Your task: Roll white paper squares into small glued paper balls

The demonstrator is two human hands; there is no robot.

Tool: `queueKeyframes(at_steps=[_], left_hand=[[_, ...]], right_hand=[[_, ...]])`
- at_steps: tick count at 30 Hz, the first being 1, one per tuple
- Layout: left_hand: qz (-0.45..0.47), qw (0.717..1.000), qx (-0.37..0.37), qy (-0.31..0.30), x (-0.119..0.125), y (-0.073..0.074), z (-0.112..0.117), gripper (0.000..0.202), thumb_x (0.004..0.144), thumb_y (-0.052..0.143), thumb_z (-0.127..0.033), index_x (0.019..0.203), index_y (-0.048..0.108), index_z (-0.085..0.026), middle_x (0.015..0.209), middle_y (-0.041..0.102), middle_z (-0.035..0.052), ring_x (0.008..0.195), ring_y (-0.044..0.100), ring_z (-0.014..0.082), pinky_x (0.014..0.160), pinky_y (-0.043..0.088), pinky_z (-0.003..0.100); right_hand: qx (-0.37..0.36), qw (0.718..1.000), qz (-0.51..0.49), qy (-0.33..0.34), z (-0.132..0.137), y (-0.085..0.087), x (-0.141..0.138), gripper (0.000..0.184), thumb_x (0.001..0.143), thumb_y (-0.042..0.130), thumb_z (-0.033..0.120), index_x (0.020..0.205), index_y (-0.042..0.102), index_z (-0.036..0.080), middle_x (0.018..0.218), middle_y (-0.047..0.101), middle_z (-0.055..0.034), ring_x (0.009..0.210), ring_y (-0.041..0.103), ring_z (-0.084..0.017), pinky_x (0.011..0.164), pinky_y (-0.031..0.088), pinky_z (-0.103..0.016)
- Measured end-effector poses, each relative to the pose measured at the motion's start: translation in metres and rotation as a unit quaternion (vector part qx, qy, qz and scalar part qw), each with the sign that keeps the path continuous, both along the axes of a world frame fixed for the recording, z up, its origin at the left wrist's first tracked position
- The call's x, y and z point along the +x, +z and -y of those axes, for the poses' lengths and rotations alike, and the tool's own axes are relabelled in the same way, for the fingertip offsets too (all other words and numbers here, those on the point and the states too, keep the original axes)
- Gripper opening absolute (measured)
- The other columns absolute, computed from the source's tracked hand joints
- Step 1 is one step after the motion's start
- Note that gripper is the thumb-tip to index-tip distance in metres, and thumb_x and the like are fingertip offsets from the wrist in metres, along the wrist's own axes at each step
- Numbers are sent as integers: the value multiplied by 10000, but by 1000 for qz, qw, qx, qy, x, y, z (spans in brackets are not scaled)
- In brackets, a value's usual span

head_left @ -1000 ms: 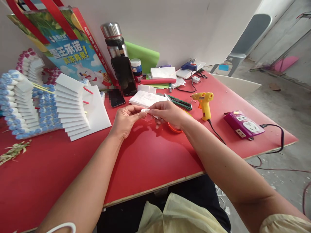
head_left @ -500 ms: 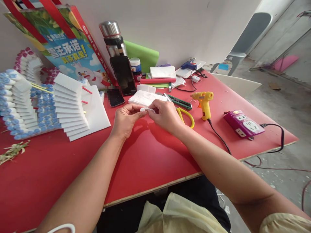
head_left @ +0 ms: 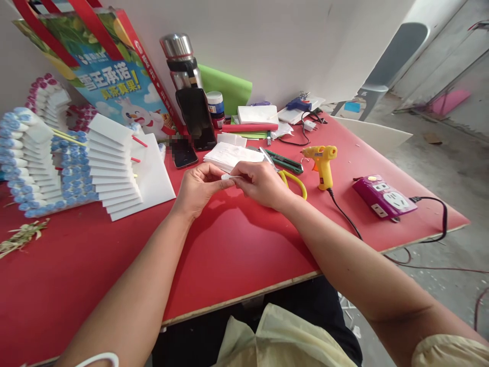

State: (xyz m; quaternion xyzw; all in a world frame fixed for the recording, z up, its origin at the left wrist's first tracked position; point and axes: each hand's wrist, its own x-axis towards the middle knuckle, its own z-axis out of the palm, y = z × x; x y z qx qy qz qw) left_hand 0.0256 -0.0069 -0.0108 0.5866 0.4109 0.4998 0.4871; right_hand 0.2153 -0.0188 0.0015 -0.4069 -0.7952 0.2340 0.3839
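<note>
Both hands meet over the red table (head_left: 229, 260). Between the fingertips is a small white roll (head_left: 226, 177) that looks like paper; much of it is covered. My left hand (head_left: 193, 191) pinches its left end with thumb and forefinger. My right hand (head_left: 260, 183) has its fingers closed on the other end. Just behind the hands lies a stack of white paper sheets (head_left: 229, 154). Right of my right hand are yellow-handled scissors (head_left: 304, 188), partly hidden by it, and a green utility knife (head_left: 284, 162).
On the right lie a yellow glue gun (head_left: 324, 165) and a purple power strip (head_left: 384, 198), both corded. At left stand a stepped white model (head_left: 116, 176) and blue-tipped white rolls (head_left: 23, 168). Behind are a phone (head_left: 196, 117), a steel flask (head_left: 179, 51) and a printed bag (head_left: 118, 76).
The fingertips have drawn closer around the white roll, and less of its loose strip shows at the right hand. The whole view has shifted slightly.
</note>
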Motion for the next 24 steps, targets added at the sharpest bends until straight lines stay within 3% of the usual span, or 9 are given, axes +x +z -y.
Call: queueKeyframes(at_steps=[7, 14, 20, 24], left_hand=[[12, 999, 20, -25, 3, -2, 0, 273, 654, 890, -326, 810, 723, -176, 826, 701, 33, 776, 641, 163, 745, 517, 293], [54, 998, 10, -7, 6, -5, -1, 225, 675, 878, -303, 792, 725, -185, 743, 654, 4, 668, 570, 111, 664, 479, 247], [-15, 1000, 3, 4, 5, -1, 3, 304, 597, 918, -327, 759, 714, -172, 733, 701, 28, 686, 640, 162, 684, 521, 296], [-58, 998, 28, -4, 5, 0, 3, 293, 664, 879, -367, 840, 743, -177, 747, 714, 37, 674, 634, 159, 657, 509, 285]], right_hand=[[-21, 1000, -14, -4, -2, 1, 1, 170, 895, 556, 270, 826, 663, 157, 683, 614, 0, 620, 465, -112, 602, 316, -237], [6, 999, -30, -35, 2, 2, -3, 157, 887, 553, 228, 832, 678, 151, 704, 646, -4, 610, 478, -106, 582, 311, -234], [2, 1000, 5, -9, 0, 2, 1, 156, 872, 559, 184, 822, 703, 151, 668, 634, -6, 613, 491, -109, 593, 310, -233], [-35, 999, -11, -15, -2, 0, -1, 149, 862, 575, 175, 826, 717, 150, 665, 644, -4, 602, 505, -105, 590, 321, -228]])
